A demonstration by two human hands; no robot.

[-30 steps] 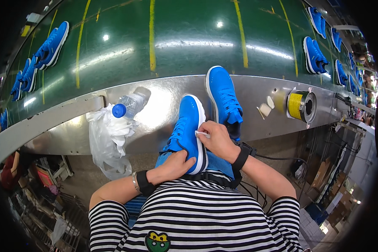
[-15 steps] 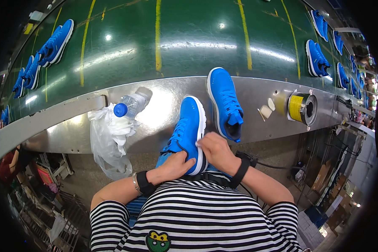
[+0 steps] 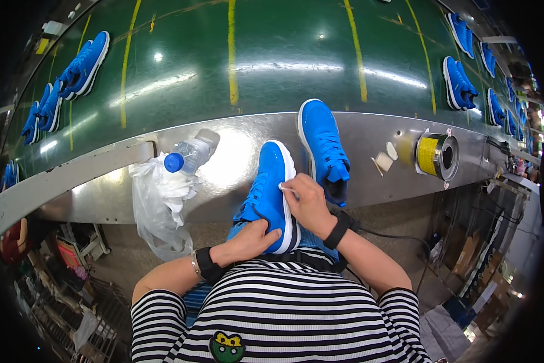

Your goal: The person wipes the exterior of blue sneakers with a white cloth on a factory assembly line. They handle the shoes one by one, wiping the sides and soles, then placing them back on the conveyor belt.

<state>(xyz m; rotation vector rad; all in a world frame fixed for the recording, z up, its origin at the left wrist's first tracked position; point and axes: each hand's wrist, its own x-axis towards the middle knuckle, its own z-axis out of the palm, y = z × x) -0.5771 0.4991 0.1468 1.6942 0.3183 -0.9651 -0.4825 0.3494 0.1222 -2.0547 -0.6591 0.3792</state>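
The left grip (image 3: 249,241) is clamping the blue shoe (image 3: 272,190) while the right grip (image 3: 308,199), pinching a white scrap (image 3: 285,187), is apparently wiping its three-o'clock edge, likely needing steady strokes next.

Can read no words or numbers; can make out only a yellow label (image 3: 428,155) on the can (image 3: 439,156), right of the held shoe (image 3: 271,196).

Your left hand (image 3: 251,241) is on the heel end of the near shoe (image 3: 271,166); your right hand (image 3: 308,202), with a wad (image 3: 284,187) in its fingers, is at the shoe's right side. Right of that, the second shoe (image 3: 322,133) sits on the ledge (image 3: 366,136). Along the ledge, a bag (image 3: 154,209) and bottle (image 3: 191,154) are left, small pieces (image 3: 383,160) and a can (image 3: 429,156) right. Behind runs the belt (image 3: 290,36), bearing shoes far left and far right.
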